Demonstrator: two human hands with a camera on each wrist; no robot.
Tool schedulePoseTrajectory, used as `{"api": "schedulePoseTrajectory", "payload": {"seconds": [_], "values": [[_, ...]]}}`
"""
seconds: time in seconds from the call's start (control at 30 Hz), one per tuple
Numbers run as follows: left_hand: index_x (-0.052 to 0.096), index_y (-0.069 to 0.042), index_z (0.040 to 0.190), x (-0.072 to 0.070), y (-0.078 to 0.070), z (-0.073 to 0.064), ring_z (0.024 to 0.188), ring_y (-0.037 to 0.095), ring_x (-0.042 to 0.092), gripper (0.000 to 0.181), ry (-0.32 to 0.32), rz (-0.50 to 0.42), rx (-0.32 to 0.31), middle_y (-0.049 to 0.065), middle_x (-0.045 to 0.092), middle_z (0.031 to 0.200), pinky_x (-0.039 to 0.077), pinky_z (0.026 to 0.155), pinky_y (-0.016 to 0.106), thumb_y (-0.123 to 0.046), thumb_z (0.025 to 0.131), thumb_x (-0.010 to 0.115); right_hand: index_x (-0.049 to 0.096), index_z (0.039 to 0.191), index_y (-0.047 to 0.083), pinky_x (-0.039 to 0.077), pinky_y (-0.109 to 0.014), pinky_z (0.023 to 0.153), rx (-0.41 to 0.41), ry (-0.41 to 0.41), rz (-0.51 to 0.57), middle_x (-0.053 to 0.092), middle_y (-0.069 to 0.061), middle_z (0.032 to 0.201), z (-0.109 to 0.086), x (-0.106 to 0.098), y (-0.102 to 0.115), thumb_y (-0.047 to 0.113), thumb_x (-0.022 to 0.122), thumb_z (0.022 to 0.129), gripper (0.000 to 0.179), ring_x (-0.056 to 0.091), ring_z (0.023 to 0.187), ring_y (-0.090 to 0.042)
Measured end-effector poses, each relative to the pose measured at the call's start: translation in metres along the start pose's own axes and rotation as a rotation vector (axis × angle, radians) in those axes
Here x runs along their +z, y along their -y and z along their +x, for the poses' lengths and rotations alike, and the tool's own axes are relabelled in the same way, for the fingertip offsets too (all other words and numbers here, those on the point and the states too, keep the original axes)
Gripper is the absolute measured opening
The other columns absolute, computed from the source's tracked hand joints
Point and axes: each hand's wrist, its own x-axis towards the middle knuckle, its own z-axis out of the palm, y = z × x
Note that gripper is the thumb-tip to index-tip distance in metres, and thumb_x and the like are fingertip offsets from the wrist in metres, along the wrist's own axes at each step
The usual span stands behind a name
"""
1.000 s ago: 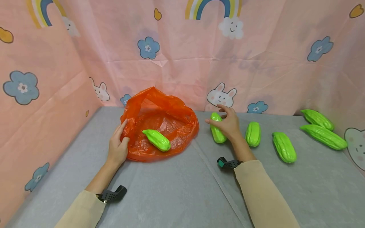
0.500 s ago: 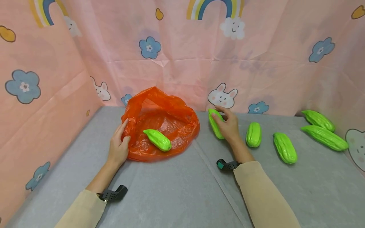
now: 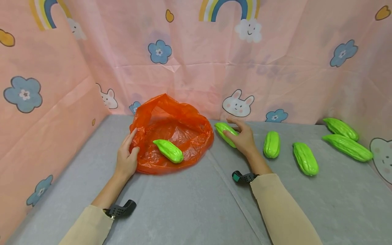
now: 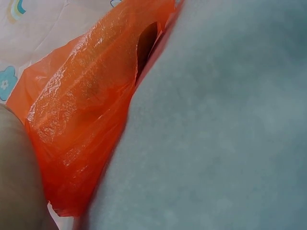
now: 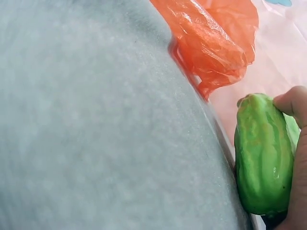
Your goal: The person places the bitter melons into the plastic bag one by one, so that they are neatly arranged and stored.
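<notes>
Glossy green ridged gourd (image 5: 265,160) in half-curled right hand (image 3: 245,139); left hand (image 3: 127,158) pinches orange plastic bag (image 3: 183,117) at nine o'clock, likely steadying it.

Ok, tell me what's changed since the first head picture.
The right hand, spread loosely around the green gourd before, now grips it. That gourd has shifted left, closer to the orange bag, its pointed end swung toward the bag. The left hand stays at the bag's left edge; the gourd in the bag and the four gourds farther right lie as they were.
</notes>
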Motion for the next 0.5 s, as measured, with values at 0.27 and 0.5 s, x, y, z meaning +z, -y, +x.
{"api": "schedulePoseTrajectory", "payload": {"seconds": [0.27, 0.5], "values": [[0.041, -0.008, 0.155, 0.000, 0.000, 0.000, 0.149, 0.034, 0.036, 0.064, -0.001, -0.002, 0.002, 0.018, 0.041, 0.159, 0.026, 0.120, 0.058, 0.006, 0.092, 0.043, 0.071, 0.126, 0.004, 0.048, -0.032, 0.100, 0.049, -0.032, -0.027, 0.067, -0.017, 0.133, 0.004, 0.000, -0.019, 0.012, 0.068, 0.094, 0.033, 0.062, 0.121, -0.031], [0.041, -0.008, 0.155, 0.000, 0.001, 0.000, 0.147, 0.033, 0.038, 0.065, -0.005, 0.000, 0.011, 0.017, 0.042, 0.158, 0.028, 0.119, 0.058, 0.007, 0.091, 0.044, 0.071, 0.125, 0.006, 0.043, -0.012, 0.081, 0.106, -0.081, -0.027, 0.070, -0.014, 0.130, 0.005, 0.000, -0.012, 0.013, 0.066, 0.094, 0.032, 0.067, 0.110, -0.029]]}}
